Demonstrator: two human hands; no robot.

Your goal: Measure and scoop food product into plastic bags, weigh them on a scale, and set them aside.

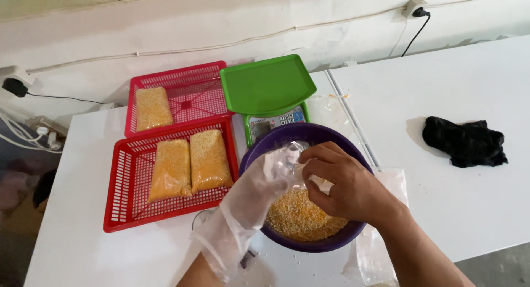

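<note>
- The white worktop [77, 154] fills most of the view; a second white worktop [441, 99] butts against it on the right, with a narrow seam between them.
- A pale wall [221, 22] runs behind both, with a thin cable along it, a plug socket at upper right and another at far left.
- Two red mesh baskets sit at the left: the near basket [124, 193] holds two sealed clear packets of yellow grain [190, 162] side by side, the far basket [193, 93] holds one packet [153, 107].
- A purple bowl [331, 244] of loose yellow grain [301, 218] stands at the near centre, just right of the near basket.
- A scale with a green tray [268, 87] stands right behind the bowl.
- A black cloth [465, 142] lies crumpled, well apart on the right worktop.
- The left hand [251, 201], inside a thin clear plastic bag [284, 165], is over the bowl's left rim; its grip cannot be told.
- The right hand [345, 185], bare, has its fingers curled and pinching the bag's edge above the grain.
</note>
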